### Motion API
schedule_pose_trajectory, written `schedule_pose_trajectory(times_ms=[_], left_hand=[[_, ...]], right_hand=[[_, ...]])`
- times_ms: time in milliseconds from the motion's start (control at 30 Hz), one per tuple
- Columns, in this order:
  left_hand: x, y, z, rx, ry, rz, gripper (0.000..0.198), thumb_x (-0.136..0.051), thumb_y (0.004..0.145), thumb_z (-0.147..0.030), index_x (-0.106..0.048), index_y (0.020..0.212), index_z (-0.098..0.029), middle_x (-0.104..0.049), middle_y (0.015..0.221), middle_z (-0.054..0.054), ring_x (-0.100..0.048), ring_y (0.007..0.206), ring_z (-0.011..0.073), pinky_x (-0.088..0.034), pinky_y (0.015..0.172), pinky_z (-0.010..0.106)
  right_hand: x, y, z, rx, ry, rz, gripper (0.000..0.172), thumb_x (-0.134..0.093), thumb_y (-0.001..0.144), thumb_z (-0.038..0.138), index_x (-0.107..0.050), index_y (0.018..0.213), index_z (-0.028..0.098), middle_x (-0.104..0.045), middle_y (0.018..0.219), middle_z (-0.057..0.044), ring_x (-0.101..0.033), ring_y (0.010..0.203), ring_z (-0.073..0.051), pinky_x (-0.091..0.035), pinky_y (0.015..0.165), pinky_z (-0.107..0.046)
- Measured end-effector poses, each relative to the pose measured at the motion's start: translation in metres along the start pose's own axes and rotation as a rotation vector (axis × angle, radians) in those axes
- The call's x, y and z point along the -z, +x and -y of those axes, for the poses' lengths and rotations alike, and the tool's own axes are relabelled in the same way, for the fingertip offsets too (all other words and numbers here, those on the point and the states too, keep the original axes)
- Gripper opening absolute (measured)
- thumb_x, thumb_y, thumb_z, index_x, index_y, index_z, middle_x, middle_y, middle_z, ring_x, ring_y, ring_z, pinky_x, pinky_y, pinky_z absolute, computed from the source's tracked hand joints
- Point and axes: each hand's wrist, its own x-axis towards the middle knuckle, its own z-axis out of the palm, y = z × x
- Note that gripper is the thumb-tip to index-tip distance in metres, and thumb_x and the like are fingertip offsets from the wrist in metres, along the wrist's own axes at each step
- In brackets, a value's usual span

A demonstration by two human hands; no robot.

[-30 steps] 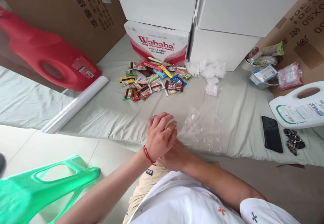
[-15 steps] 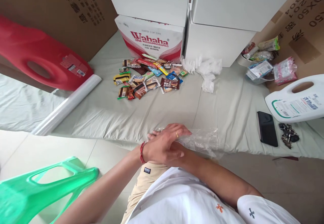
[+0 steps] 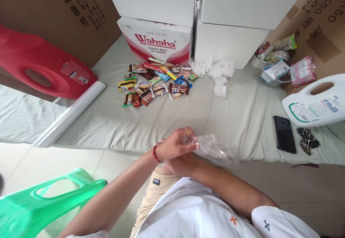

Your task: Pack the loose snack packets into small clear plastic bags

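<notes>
While a red jug point(image 3: 54, 56) and a slanting plastic roll point(image 3: 70, 115) occupy the left of the cloth-covered table point(image 3: 129, 123), with a green stool point(image 3: 29, 209) on the floor in front, the work we follow lies further along, at the near edge. Next we come to a loose heap of wrapped snacks point(image 3: 160, 88), in front of a Wahaha carton point(image 3: 159, 44) and well apart from both hands. Nearer to us, the left hand point(image 3: 178, 144) pinches one end of a thin clear plastic bag point(image 3: 214, 150) between thumb and fingers. The right hand point(image 3: 180, 165) passes beneath it; as its fingers are hidden there, we cannot tell whether they grip anything. The bag trails rightward from the pinch, crumpled, along the table's near edge, and we make out nothing inside. We judge the step in hand to be getting hold of this bag by its end. To us, the next move calls for a free right hand and a light, rubbing grip, since film this thin probably clings to itself and slips. Further right, we note a clump of crumpled plastic point(image 3: 221, 71) set farther back, then a phone point(image 3: 285, 134), keys point(image 3: 308, 141) and a white jug point(image 3: 315, 105), all untouched.
</notes>
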Motion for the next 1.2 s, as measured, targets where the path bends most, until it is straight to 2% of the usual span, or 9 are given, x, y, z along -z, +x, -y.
schedule_pose_trajectory(times_ms=[133,233,467,700,767,867,967,1067,1200], left_hand=[[0.031,0.023,0.018,0.091,-0.479,-0.338,0.046,-0.094,0.065,-0.048,-0.062,0.078,-0.018,-0.059,0.069,-0.004,-0.054,0.062,0.0091,-0.046,0.064,0.024],[0.061,0.043,0.035,0.097,-0.641,-0.546,0.049,-0.100,0.055,-0.036,-0.060,0.078,-0.018,-0.060,0.069,-0.006,-0.056,0.059,0.0078,-0.049,0.062,0.024],[0.111,0.069,0.057,0.233,-0.667,-0.683,0.040,-0.091,0.058,-0.014,-0.059,0.082,-0.018,-0.063,0.069,-0.004,-0.063,0.062,0.0106,-0.055,0.062,0.024],[0.134,0.073,0.063,0.278,-0.528,-0.923,0.036,-0.088,0.070,-0.023,-0.052,0.075,-0.020,-0.051,0.064,-0.008,-0.051,0.053,0.0073,-0.050,0.053,0.021],[0.136,0.068,0.060,0.271,-0.577,-0.879,0.034,-0.086,0.073,-0.030,-0.054,0.079,-0.021,-0.052,0.065,-0.007,-0.054,0.054,0.0085,-0.052,0.056,0.023],[0.135,0.058,0.053,0.266,-0.723,-0.688,0.036,-0.086,0.074,-0.041,-0.060,0.091,-0.022,-0.066,0.079,-0.001,-0.071,0.073,0.0169,-0.060,0.069,0.031],[0.129,0.050,0.045,0.281,-0.773,-0.519,0.049,-0.091,0.068,-0.030,-0.062,0.107,-0.022,-0.073,0.099,0.004,-0.076,0.090,0.0227,-0.060,0.077,0.034],[0.122,0.051,0.043,0.344,-0.700,-0.435,0.063,-0.093,0.062,-0.015,-0.060,0.115,-0.022,-0.075,0.104,0.005,-0.075,0.081,0.0184,-0.056,0.068,0.028],[0.115,0.061,0.043,0.428,-0.572,-0.318,0.059,-0.097,0.060,-0.020,-0.063,0.108,-0.017,-0.077,0.093,0.008,-0.056,0.055,0.0074,-0.041,0.053,0.021]], right_hand=[[0.017,-0.014,0.001,0.208,-0.365,0.225,0.052,-0.058,0.100,0.025,-0.053,0.149,0.013,-0.053,0.158,-0.015,-0.038,0.153,-0.030,-0.024,0.132,-0.052],[0.022,-0.012,0.007,0.242,-0.477,0.249,0.053,-0.052,0.104,0.029,-0.047,0.154,0.012,-0.042,0.167,-0.012,-0.029,0.158,-0.027,-0.018,0.134,-0.048],[0.024,-0.010,0.009,0.224,-0.493,0.272,0.051,-0.048,0.107,0.031,-0.049,0.154,0.011,-0.040,0.168,-0.011,-0.028,0.158,-0.026,-0.017,0.133,-0.048],[0.027,-0.008,0.012,0.196,-0.472,0.314,0.051,-0.050,0.107,0.031,-0.049,0.154,0.013,-0.039,0.169,-0.011,-0.026,0.159,-0.024,-0.017,0.133,-0.047],[0.028,-0.009,0.012,0.192,-0.461,0.322,0.051,-0.050,0.107,0.031,-0.049,0.154,0.013,-0.040,0.168,-0.012,-0.026,0.159,-0.024,-0.018,0.133,-0.048],[0.028,-0.011,0.011,0.193,-0.439,0.317,0.050,-0.052,0.106,0.032,-0.052,0.152,0.012,-0.041,0.168,-0.012,-0.027,0.158,-0.024,-0.018,0.133,-0.048],[0.027,-0.015,0.010,0.200,-0.430,0.300,0.048,-0.053,0.106,0.033,-0.054,0.149,0.012,-0.042,0.167,-0.011,-0.028,0.158,-0.025,-0.016,0.134,-0.047],[0.027,-0.018,0.010,0.198,-0.432,0.301,0.046,-0.053,0.106,0.032,-0.056,0.147,0.012,-0.042,0.167,-0.011,-0.028,0.158,-0.025,-0.015,0.134,-0.046],[0.028,-0.022,0.011,0.193,-0.426,0.312,0.045,-0.051,0.107,0.033,-0.057,0.145,0.011,-0.042,0.167,-0.011,-0.028,0.159,-0.025,-0.015,0.134,-0.046]])
